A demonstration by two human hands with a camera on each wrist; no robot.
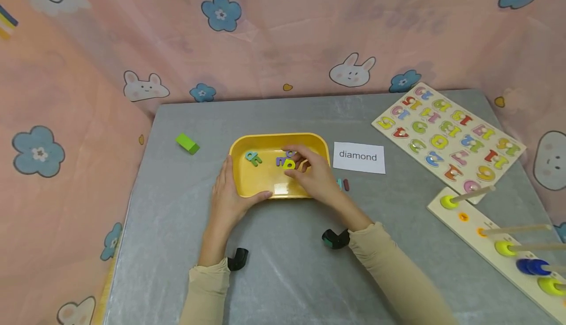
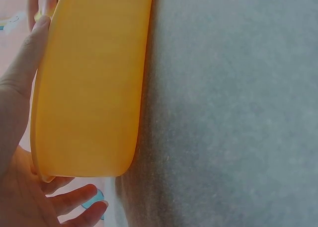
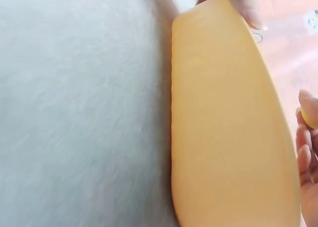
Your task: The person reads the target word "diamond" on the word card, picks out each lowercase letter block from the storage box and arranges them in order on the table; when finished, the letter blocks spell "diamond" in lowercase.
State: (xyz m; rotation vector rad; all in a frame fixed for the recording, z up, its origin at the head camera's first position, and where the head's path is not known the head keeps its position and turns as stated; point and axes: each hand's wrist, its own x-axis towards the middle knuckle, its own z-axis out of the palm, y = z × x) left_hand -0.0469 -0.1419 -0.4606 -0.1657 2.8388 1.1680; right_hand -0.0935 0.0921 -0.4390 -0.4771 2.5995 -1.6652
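Observation:
A yellow tray [image 1: 239, 180] holds several small letters, among them a teal letter [image 1: 250, 156], a green letter [image 1: 257, 161] and a purple letter [image 1: 280, 161]. My left hand [image 1: 226, 196] grips the tray's near left corner, thumb along the near rim and fingers on the left side. In the left wrist view, the tray's wall [image 2: 92, 88] stands between the thumb and fingers. Over the tray's right part, my right hand [image 1: 316, 175] pinches a yellow letter [image 1: 289, 164] between thumb and fingers. Only a yellow edge [image 3: 309, 118] of that letter shows in the right wrist view.
Right of the tray lies a white card [image 1: 359, 157] reading "diamond", with a dark red piece [image 1: 346, 184] below it. A number puzzle board [image 1: 409, 141] and a peg board [image 1: 470, 227] with rings occupy the right side. A green block [image 1: 187, 144] sits at the left.

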